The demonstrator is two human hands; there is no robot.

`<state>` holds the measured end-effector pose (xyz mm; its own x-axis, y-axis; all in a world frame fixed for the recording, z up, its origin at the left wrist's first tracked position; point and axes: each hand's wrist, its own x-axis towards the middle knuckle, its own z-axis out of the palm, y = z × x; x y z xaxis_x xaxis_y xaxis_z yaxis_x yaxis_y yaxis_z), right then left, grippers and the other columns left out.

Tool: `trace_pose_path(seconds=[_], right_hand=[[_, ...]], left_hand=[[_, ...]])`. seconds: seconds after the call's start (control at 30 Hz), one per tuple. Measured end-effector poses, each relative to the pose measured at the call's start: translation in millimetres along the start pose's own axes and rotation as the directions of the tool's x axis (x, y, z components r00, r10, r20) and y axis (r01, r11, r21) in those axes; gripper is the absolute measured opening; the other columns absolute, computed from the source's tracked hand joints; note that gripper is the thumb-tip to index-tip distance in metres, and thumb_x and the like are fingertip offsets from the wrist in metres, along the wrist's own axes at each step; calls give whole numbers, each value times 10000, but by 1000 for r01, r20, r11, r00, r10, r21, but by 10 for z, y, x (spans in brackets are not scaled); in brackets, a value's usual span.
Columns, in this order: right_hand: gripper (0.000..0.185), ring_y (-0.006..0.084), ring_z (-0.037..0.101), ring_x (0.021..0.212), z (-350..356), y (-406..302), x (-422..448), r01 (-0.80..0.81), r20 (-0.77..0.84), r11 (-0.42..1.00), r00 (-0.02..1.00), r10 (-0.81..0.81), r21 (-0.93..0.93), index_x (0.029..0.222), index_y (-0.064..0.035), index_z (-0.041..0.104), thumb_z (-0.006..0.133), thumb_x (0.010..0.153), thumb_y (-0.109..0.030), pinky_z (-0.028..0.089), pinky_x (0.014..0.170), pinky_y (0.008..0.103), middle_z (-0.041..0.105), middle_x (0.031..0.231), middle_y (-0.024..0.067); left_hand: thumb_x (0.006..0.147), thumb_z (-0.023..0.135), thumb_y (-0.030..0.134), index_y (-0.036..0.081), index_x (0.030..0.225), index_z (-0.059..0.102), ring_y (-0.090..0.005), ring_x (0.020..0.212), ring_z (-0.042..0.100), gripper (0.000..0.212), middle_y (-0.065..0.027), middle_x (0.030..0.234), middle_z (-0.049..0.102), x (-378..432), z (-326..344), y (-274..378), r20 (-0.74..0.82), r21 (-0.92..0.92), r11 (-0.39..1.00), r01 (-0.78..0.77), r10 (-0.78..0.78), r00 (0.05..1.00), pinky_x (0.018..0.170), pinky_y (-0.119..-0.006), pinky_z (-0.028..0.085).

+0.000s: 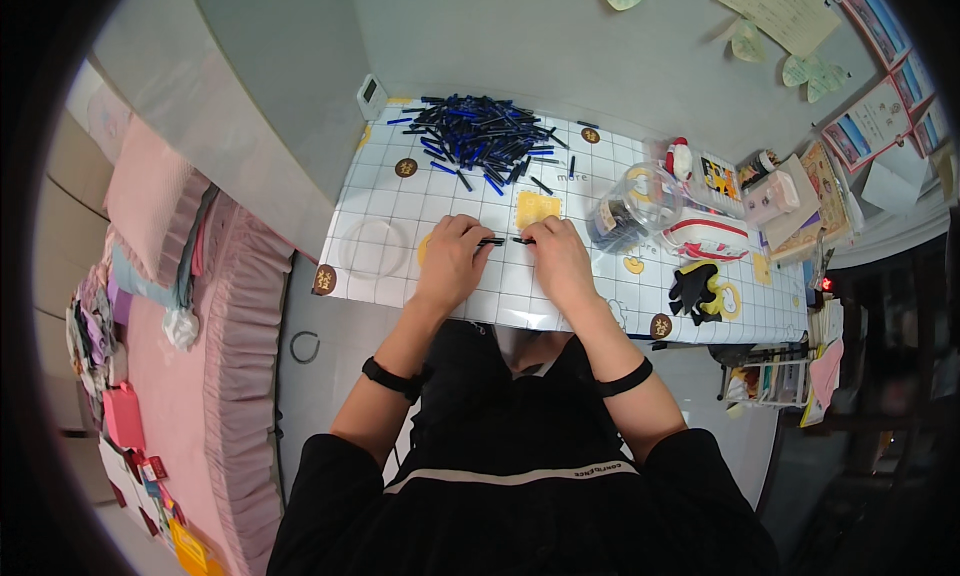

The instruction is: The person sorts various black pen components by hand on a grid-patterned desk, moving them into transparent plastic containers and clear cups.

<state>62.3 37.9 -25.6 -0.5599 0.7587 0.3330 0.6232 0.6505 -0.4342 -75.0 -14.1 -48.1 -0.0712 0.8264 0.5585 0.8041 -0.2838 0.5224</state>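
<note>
My left hand (451, 259) pinches what look like a couple of dark ink cartridges (492, 241) over the white gridded tabletop (495, 291). A short way to the right, my right hand (559, 259) has a dark cartridge (523, 240) at its fingertips. The inner ends of these pieces point at each other with a gap between. Beyond both hands lies a large heap of blue and black cartridges (480, 137). A clear round lid (372, 249) lies left of my left hand. To the right stands a clear plastic jar (622, 219) with dark pieces inside.
A white digital timer (371, 97) stands at the back left corner. On the right are a white and red pouch (706, 235), a black and yellow crumpled item (694, 292) and a pink box (772, 195). A wall rises behind the table; a pink bed (176, 351) is at left.
</note>
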Motion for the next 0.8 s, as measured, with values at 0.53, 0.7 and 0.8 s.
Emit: trace_pose_path(seconds=[0.53, 0.7, 0.8], right_hand=[[93, 244, 483, 740, 70, -59, 84, 1, 99, 1000, 995, 0, -6, 714, -42, 547, 514, 632, -16, 412, 629, 323, 509, 729, 88], [106, 233, 505, 674, 104, -14, 42, -73, -68, 918, 992, 108, 389, 767, -20, 523, 522, 661, -13, 413, 593, 283, 517, 730, 98], [120, 188, 515, 638, 106, -45, 23, -168, -57, 796, 968, 246, 582, 794, -12, 515, 529, 675, -7, 412, 584, 239, 528, 738, 91]], left_hand=[[620, 567, 53, 7, 654, 514, -264, 619, 493, 78, -113, 650, 508, 94, -153, 99, 296, 96, 974, 204, -224, 929, 561, -325, 388], [648, 546, 45, 8, 732, 548, -269, 608, 491, 92, -125, 660, 508, 75, -119, 59, 182, 24, 976, 215, -215, 959, 550, -319, 390], [672, 551, 58, 1, 767, 558, -220, 562, 492, 111, -111, 654, 513, 58, -69, 50, 61, -148, 950, 275, -269, 961, 518, -281, 392]])
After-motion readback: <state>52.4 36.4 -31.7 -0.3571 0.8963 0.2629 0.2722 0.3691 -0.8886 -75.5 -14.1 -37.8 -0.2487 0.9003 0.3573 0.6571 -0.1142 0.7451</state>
